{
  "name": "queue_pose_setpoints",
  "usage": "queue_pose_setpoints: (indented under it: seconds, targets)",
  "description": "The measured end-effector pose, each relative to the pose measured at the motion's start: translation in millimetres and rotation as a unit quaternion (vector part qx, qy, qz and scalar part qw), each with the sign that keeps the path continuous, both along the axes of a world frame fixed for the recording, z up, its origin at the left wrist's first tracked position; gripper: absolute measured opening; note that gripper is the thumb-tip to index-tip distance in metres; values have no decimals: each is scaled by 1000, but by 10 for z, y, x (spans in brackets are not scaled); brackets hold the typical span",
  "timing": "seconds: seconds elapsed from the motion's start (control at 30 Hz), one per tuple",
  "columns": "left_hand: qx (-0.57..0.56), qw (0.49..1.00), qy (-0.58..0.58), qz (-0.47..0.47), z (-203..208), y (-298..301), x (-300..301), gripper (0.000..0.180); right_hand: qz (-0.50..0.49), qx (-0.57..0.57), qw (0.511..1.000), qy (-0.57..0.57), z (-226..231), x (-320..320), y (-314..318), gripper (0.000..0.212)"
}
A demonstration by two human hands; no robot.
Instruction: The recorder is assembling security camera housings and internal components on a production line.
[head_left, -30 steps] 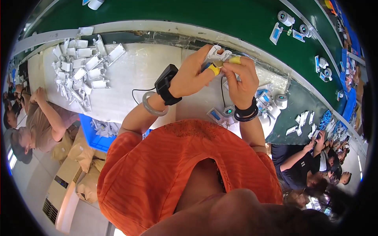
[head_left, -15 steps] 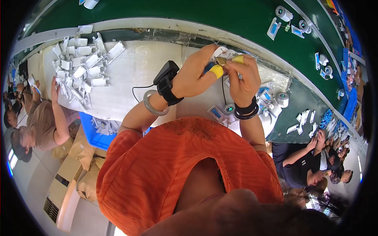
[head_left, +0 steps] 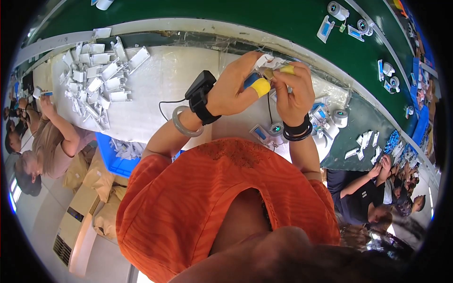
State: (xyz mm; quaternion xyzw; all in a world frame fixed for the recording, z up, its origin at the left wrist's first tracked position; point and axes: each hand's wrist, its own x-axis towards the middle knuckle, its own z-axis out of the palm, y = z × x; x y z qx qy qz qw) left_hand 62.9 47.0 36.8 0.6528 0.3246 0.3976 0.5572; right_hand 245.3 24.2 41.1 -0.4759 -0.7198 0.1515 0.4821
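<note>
My left hand and my right hand meet above the white work table. Together they grip a small white plastic part with a brass-coloured bit at its middle. A yellow finger cot covers my left thumb tip, and another sits on a right finger. A black device is strapped to my left wrist, beside a pale bangle. Black bands circle my right wrist. A thin black cable hangs down from between my hands.
A heap of white plastic parts lies at the table's left. Small round components sit under my hands. More parts ride the green conveyor beyond. A blue bin stands below the table. Other seated people work at left and right.
My hands have stayed together on the small part, turning it slightly. The person at the left has shifted an arm along the table edge.
</note>
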Motion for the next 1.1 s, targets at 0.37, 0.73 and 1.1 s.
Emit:
queue_pose_setpoints:
  seconds: [0.37,0.73,1.1]
  targets:
    - [59,998,8,26,32,51,90,55,-12,36,997,-64,43,37,17,31]
    - [-36,999,27,18,84,-18,57,39,-11,20,997,-73,28,23,3,28]
    - [15,995,102,10,-189,327,28,24,44,-65,990,-119,136,113,327,14]
